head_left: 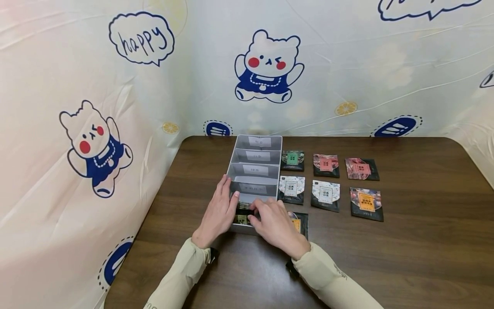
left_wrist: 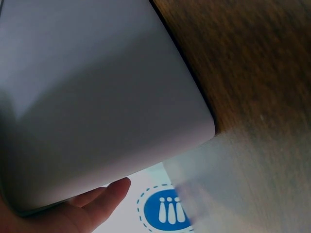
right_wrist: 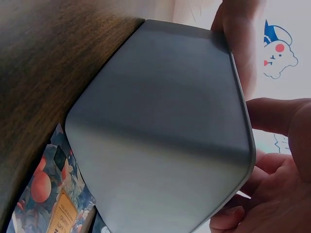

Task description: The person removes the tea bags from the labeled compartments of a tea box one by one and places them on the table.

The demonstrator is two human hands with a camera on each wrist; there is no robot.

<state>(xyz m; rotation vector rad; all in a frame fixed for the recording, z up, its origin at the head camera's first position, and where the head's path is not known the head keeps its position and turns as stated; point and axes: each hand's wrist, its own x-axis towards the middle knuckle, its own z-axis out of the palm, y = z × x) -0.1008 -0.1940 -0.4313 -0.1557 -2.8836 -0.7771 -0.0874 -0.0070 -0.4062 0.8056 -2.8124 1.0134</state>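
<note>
A long grey divided box [head_left: 254, 148] stands on the table, a white label on each of several dividers. My left hand [head_left: 219, 210] rests on its left rim near the front, the fingers extended and the thumb on the inner side. At the front compartment, my right hand [head_left: 277, 223] has its thumb and index finger bent around the edge of a dark tea sachet [head_left: 242, 219] with a greenish-yellow print. The box wall hides the sachet in both wrist views. In the right wrist view, the right hand's fingers [right_wrist: 272, 116] reach over the rim.
Several tea sachets lie right of the box: a green one [head_left: 293, 159], red ones [head_left: 326, 164], white ones [head_left: 326, 193] and an orange-labelled one [head_left: 366, 202]. Another orange-labelled sachet [head_left: 302, 221] is partly under the right hand. A printed curtain [head_left: 328, 86] surrounds the brown table [head_left: 424, 240].
</note>
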